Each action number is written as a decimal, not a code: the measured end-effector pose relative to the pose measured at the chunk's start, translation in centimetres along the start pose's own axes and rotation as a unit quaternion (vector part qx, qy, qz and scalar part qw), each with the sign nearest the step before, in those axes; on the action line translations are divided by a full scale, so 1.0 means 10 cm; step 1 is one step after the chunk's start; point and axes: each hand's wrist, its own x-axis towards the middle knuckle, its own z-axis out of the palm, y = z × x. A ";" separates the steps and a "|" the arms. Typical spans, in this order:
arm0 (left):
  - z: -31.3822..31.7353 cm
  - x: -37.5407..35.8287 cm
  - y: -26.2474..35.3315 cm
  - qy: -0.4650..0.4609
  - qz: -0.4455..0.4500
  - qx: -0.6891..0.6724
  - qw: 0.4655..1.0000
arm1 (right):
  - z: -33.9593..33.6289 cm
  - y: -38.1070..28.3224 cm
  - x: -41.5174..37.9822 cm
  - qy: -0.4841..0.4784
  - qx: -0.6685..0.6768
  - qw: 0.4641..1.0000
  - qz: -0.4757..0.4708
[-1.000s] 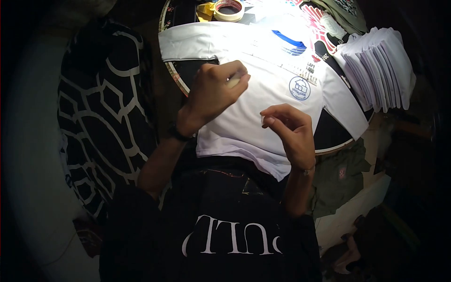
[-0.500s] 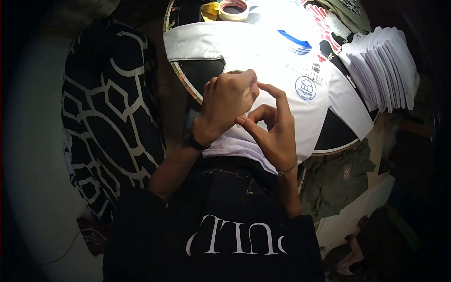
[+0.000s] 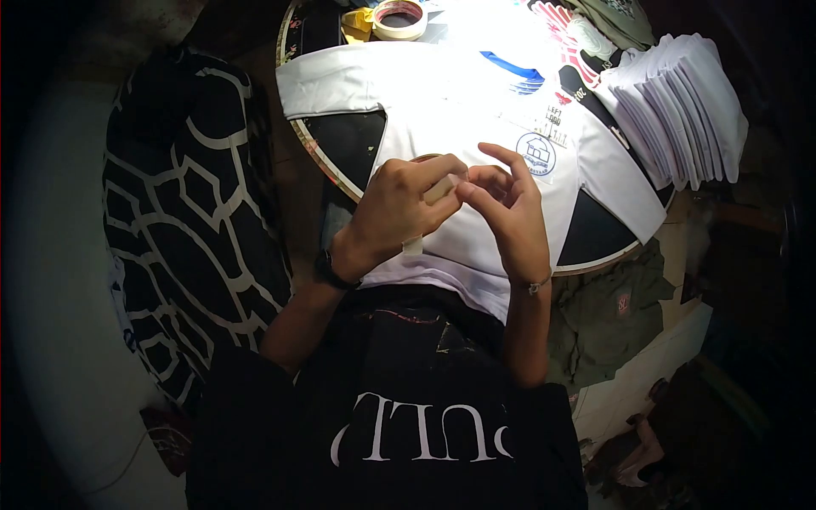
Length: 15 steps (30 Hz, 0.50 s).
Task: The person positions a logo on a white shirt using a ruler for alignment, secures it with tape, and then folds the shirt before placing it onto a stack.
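With the curled left hand (image 3: 391, 208), grips a small, flat cream strip (image 3: 439, 189) above a white long-sleeved fabric shirt (image 3: 442, 127) on a round black table (image 3: 586, 231), and with the bent-fingered right hand (image 3: 517, 223) meets the strip's end, unclear whether pinching.

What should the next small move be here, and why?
Probably the right hand should pull a short piece from what looks like a tape roll: its thumb is at the roll's edge, the left hand grips the roll, and a pale piece hangs near that wrist.
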 end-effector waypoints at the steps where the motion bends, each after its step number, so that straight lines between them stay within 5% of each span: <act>1: 0.01 -0.01 -0.01 0.004 0.021 0.019 1.000 | 0.01 0.01 0.00 0.007 -0.008 1.000 0.009; 11: -0.01 -0.02 -0.11 -0.021 0.107 0.066 0.992 | 0.03 0.04 0.02 0.029 -0.041 0.997 0.053; 13: -0.08 -0.01 -0.01 -0.070 -0.009 0.065 0.995 | 0.01 0.11 0.01 0.021 -0.009 0.999 0.028; 15: -0.12 0.01 -0.03 -0.073 0.020 0.049 0.996 | -0.01 0.12 0.02 0.010 0.021 1.000 0.001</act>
